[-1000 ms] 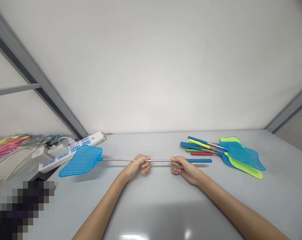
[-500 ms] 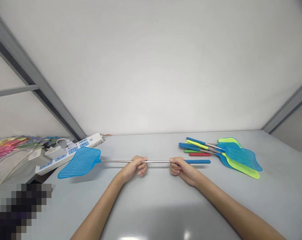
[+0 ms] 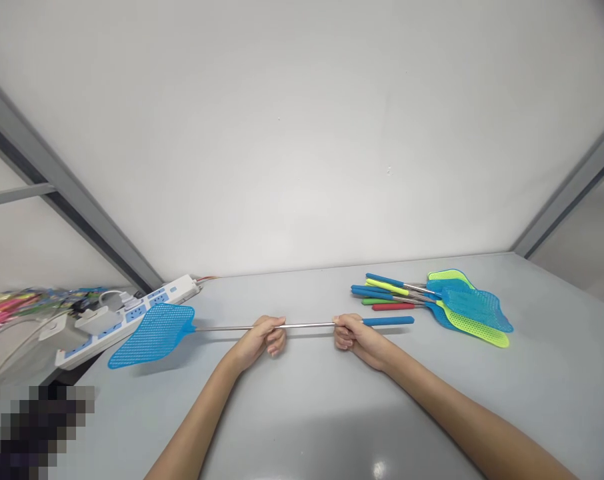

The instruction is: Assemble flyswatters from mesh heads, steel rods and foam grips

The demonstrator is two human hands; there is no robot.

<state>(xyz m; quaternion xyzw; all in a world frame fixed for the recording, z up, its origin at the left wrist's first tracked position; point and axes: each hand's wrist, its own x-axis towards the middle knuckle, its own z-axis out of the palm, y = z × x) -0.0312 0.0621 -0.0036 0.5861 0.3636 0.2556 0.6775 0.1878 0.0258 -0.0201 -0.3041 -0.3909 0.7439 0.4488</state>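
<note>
My left hand (image 3: 260,337) and right hand (image 3: 353,335) were both clamped on the blue fly swatter (image 3: 155,333), above the tabletop (image 3: 302,413).

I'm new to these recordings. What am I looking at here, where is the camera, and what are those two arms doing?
No machine here: a person's two bare arms, filmed by a camera worn on their head, looking forward and down. Both hands grip the thin metal rod of a blue mesh fly swatter held level just above the grey table: the left hand nearer the mesh head, the right hand next to the blue handle. To the right lies a pile of blue and yellow-green fly swatters. At far left sits a white power strip.
</note>
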